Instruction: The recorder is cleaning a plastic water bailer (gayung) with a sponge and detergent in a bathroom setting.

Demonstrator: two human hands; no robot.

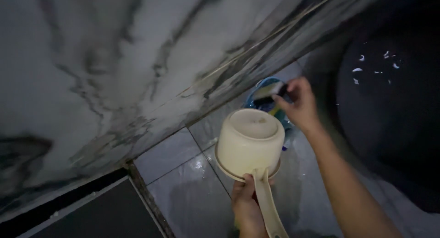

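- We see a large marbled grey wall [137, 59] filling the upper left, from nine o'clock round to one o'clock, dimly lit.
- A big dark round tub [389, 105] sits at three o'clock, with small white flecks on its dark inside.
- Wet grey floor tiles [183, 183] spread across the lower middle, meeting the wall along a dirty slanting seam.
- A dark panel [101, 215] lies at seven o'clock, just beside the tiles.
- Our right arm reaches in from five o'clock up toward the centre, bare and nearly straight.
- A cream plastic dipper [250, 144] hangs at the centre, turned bottom-up toward us, its long handle pointing down to six o'clock.
- Our left hand [247, 206], at six o'clock, is curled closed around that handle near the bowl, thumb lying against it.
- A blue bowl [266, 98] rests on the floor at one o'clock, partly hidden behind the dipper.
- Our right hand [300, 105], just right of centre, is mostly closed, fingertips pinching a small brush [270, 90] with a dark body and pale bristles, held above the blue bowl.
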